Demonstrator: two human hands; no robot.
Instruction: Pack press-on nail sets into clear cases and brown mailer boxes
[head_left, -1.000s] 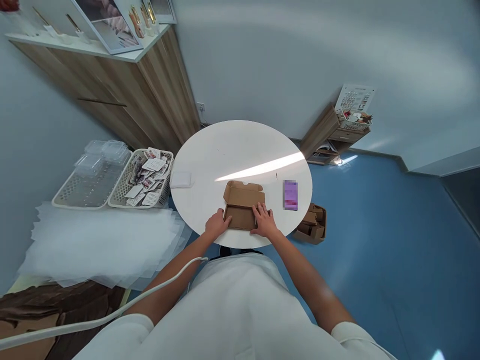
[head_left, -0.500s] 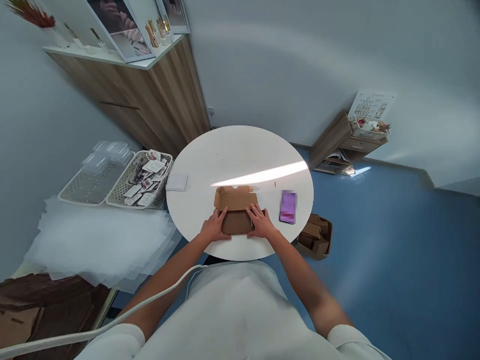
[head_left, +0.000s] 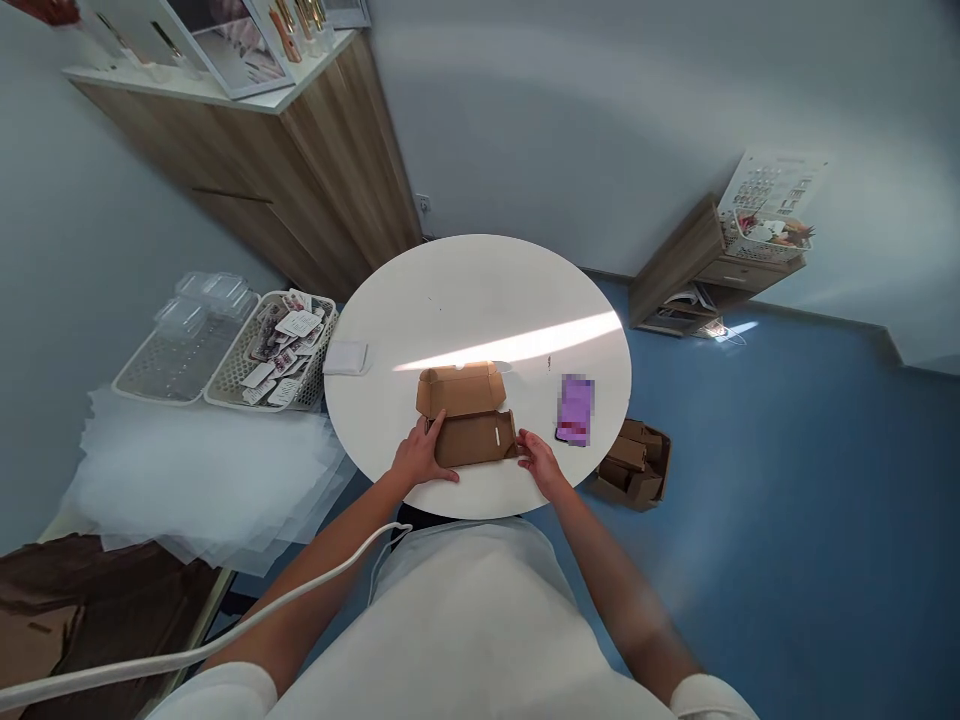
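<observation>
A brown cardboard box (head_left: 472, 438) lies on the white round table with its lid (head_left: 461, 390) folded back away from me. A small white strip shows inside, near the right end. My left hand (head_left: 420, 455) grips the left end, with one finger over the side and the thumb along the front edge. At the right end, the curled fingers of my right hand (head_left: 538, 463) meet the side wall near the front corner. Part of the left wall is hidden under my left hand.
A phone with a blurred purple screen (head_left: 575, 410) lies right of the box. A white stack (head_left: 346, 358) sits at the table's left edge. Beyond are a basket of cards (head_left: 277, 350), translucent sheets (head_left: 202, 470) and, lower right, a carton of cardboard pieces (head_left: 636, 465). A white cable crosses my left arm.
My right hand has moved off the inside of the box to the outside of its right end. The box has turned slightly, and its right wall now shows. My left hand stays on the left end.
</observation>
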